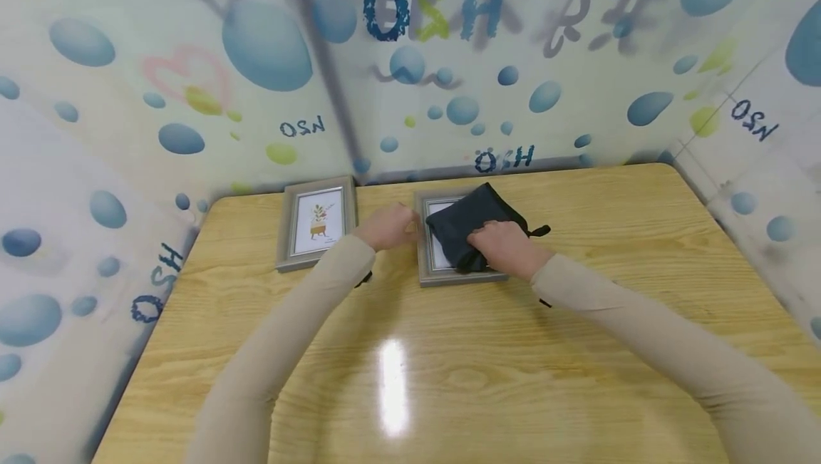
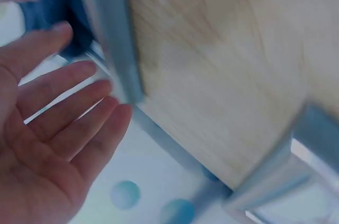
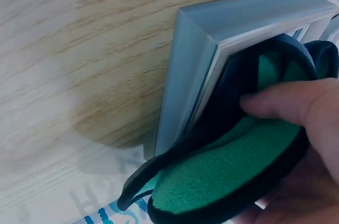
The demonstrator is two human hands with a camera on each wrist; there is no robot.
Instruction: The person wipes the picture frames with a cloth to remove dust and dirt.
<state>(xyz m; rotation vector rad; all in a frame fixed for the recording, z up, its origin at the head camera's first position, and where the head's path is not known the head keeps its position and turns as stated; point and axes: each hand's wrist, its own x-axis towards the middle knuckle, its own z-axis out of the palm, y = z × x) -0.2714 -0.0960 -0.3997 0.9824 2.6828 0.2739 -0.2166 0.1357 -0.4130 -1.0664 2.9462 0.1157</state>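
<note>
A grey picture frame (image 1: pixel 424 257) is at the back of the wooden table, partly covered by a dark cloth (image 1: pixel 471 225). My right hand (image 1: pixel 507 246) grips this cloth over the frame. In the right wrist view the cloth shows a fuzzy green side (image 3: pixel 222 168), with the thumb pressed on it. My left hand (image 1: pixel 388 227) is beside the frame's left edge; in the left wrist view its fingers (image 2: pixel 87 134) are loosely extended and hold nothing. Whether they touch the frame I cannot tell. The cloth hides most of the framed picture.
To the left, a second grey frame (image 1: pixel 284 236) with a plant picture is near the table's back edge. The wooden table (image 1: pixel 481 378) extends toward me, with a bright reflection on it. A wall (image 1: pixel 436 122) with blue drop patterns rises right behind the table.
</note>
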